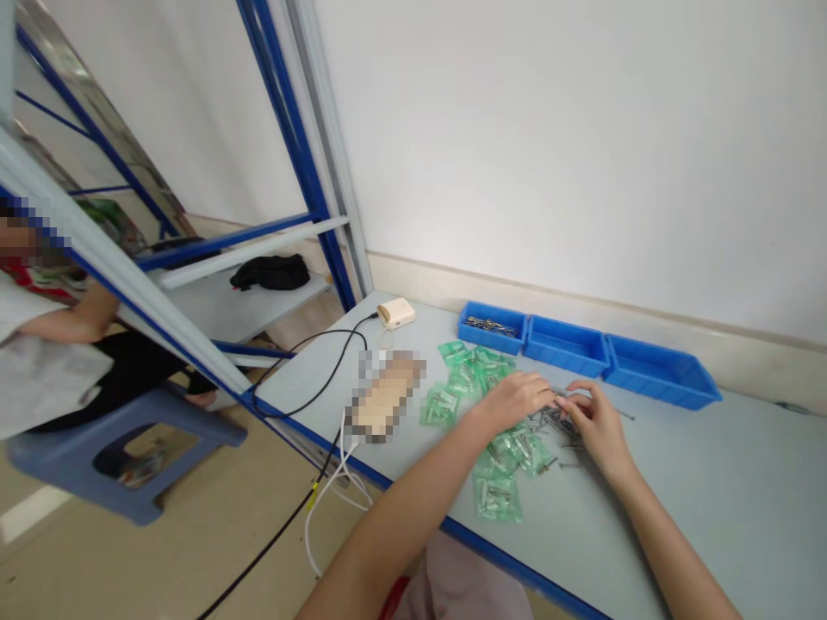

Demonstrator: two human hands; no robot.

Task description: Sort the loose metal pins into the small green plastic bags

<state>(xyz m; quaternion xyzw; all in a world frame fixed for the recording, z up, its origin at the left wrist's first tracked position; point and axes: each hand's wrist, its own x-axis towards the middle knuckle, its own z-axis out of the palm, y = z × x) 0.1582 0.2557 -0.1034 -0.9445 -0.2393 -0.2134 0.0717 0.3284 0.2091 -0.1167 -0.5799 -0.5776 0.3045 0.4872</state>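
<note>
My left hand [522, 398] reaches over a loose pile of thin metal screws [554, 422], its fingers bent together and their tips close to my right hand [595, 424]. The right thumb and forefinger pinch together above the pile; what either hand holds is too small and hidden to make out. Several green clear packets [497, 498] with metal pieces inside lie left of the pile and under my left forearm. A few screws [569, 466] lie loose on the table below my right hand, and one long screw [625, 415] sticks out beyond it.
Behind the hands stand three blue bins in a row: the left bin [492, 327] holds metal pieces; beside it are a middle bin [565, 344] and a right bin [662, 370]. A blurred phone-like object [388, 396], cables and a cream case [396, 312] lie left. Another person sits far left.
</note>
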